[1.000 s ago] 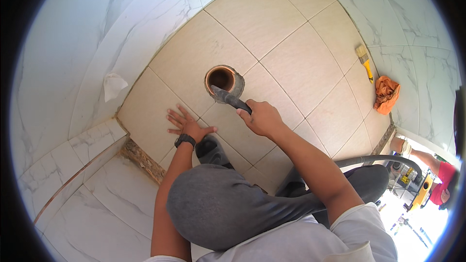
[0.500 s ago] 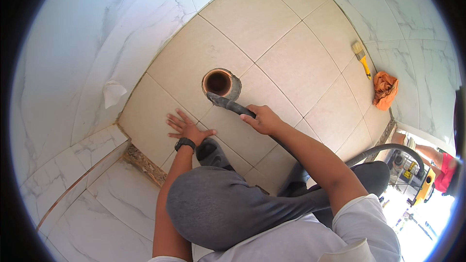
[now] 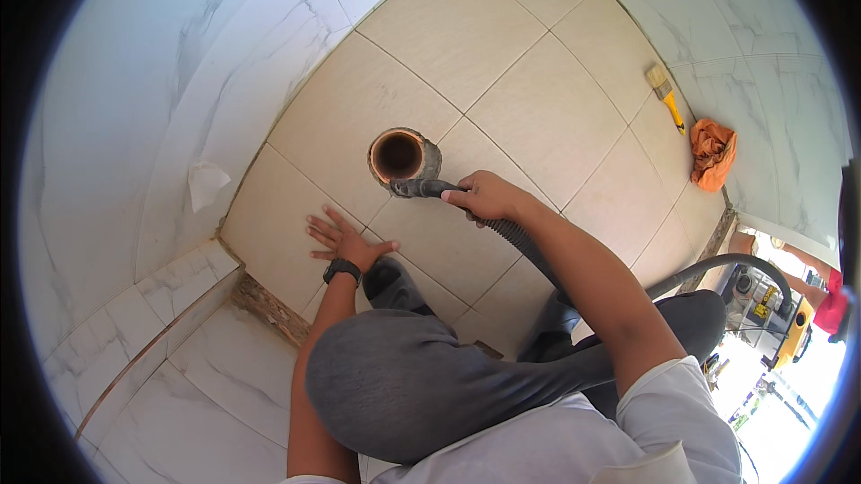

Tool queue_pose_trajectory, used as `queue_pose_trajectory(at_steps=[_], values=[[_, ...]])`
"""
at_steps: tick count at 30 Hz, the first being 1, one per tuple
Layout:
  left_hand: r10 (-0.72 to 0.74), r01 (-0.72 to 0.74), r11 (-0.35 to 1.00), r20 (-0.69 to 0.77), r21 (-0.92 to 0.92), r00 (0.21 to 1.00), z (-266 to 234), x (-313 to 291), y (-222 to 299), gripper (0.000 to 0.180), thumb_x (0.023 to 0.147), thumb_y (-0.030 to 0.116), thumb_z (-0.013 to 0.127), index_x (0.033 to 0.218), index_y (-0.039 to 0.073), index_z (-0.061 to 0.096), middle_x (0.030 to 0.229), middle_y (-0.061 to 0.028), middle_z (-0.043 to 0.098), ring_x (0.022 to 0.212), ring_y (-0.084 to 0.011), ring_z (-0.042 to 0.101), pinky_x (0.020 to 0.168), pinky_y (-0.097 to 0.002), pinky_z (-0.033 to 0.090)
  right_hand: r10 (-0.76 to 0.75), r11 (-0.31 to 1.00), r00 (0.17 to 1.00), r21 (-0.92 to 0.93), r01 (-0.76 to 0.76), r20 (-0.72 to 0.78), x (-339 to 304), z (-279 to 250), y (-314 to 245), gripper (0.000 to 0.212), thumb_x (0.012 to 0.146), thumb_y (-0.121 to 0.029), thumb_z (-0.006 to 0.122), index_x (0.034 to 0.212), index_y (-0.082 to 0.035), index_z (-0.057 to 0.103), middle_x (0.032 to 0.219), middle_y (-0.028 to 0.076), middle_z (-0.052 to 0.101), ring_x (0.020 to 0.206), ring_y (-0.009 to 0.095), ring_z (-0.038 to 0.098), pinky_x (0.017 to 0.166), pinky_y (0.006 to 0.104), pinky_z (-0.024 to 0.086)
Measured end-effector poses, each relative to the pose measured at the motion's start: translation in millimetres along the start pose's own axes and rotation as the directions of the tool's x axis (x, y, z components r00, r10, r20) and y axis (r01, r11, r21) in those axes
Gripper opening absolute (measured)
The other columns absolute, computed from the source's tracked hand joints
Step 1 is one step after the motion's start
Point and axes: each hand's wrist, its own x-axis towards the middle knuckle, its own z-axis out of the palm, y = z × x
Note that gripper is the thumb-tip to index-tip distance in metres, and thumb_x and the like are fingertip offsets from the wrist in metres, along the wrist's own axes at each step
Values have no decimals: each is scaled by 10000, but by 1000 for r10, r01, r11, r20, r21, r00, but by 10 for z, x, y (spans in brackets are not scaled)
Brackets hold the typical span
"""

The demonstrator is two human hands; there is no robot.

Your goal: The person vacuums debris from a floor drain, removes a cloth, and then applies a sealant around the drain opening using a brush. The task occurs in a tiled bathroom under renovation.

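Observation:
A black ribbed vacuum hose (image 3: 527, 245) runs along under my right forearm. My right hand (image 3: 489, 197) is wrapped round it near its front end. The hose's dark nozzle (image 3: 414, 188) rests at the lower rim of a round orange-brown drain pipe (image 3: 396, 154), which opens through the floor with rough grey mortar around it. My left hand (image 3: 348, 242) lies flat on the beige floor tiles (image 3: 296, 206) with fingers spread, left of and nearer than the pipe. A dark watch is on that wrist. My shoe (image 3: 387, 281) is just beside the left hand.
A yellow-handled paintbrush (image 3: 667, 100) and a crumpled orange cloth (image 3: 714, 154) lie by the right wall. White marbled tiles cover the walls; a paper scrap (image 3: 207, 184) is at the left one. Beyond the doorway stand a yellow-and-grey machine (image 3: 762, 305) and another person, partly visible.
My right hand has moved slightly up and right, and the nozzle has swung from the pipe's lower left edge to its lower right edge, lying flatter. My left hand stays put.

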Motion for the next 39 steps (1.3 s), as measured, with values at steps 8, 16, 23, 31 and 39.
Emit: queue_pose_trajectory(at_steps=[8, 16, 23, 31, 39], values=[[12, -12, 1000, 6, -8, 1000, 24, 15, -26, 1803, 389, 717, 915, 1492, 24, -332, 1490, -384, -386, 1413, -506, -361, 1056, -794, -52, -94, 996, 994, 3, 95, -52, -7, 143, 265, 539, 959, -484, 622, 897, 50, 662, 606, 108, 625, 530, 193, 648, 531, 340, 517], [4, -4, 1000, -3, 23, 1000, 6, -9, 0, 1796, 395, 741, 897, 1496, 22, -326, 1503, -393, -354, 1433, -520, -308, 1062, -798, 4, -148, 959, 973, -265, 97, -178, -152, 206, 49, 516, 947, -452, 609, 935, 61, 665, 727, 194, 679, 693, 303, 703, 651, 426, 549], [-1, 2, 1000, 37, -17, 999, -62, -60, 44, 1794, 411, 707, 916, 1483, 23, -349, 1482, -379, -403, 1414, -501, -361, 1067, -781, -66, -44, 807, 954, -574, -141, -296, -465, 364, -435, 396, 970, -298, 533, 1090, 78, 577, 897, 253, 693, 850, 410, 704, 763, 506, 565], [7, -6, 1000, 34, -30, 999, -64, -81, 23, 1785, 419, 682, 927, 1487, 47, -355, 1495, -363, -400, 1422, -499, -351, 1064, -778, -86, -31, 974, 864, -207, -86, -503, -238, 1169, -90, 414, 933, -236, 554, 1104, 131, 467, 880, 361, 646, 845, 509, 669, 784, 541, 542], [4, -3, 1000, 28, -25, 1000, -99, -101, 50, 1772, 438, 670, 928, 1484, 47, -360, 1492, -364, -403, 1416, -506, -355, 1055, -792, -74, 49, 997, 796, 81, 1, -603, 56, 1477, -253, 484, 928, -312, 597, 988, 162, 517, 866, 397, 639, 858, 532, 664, 783, 537, 531]])
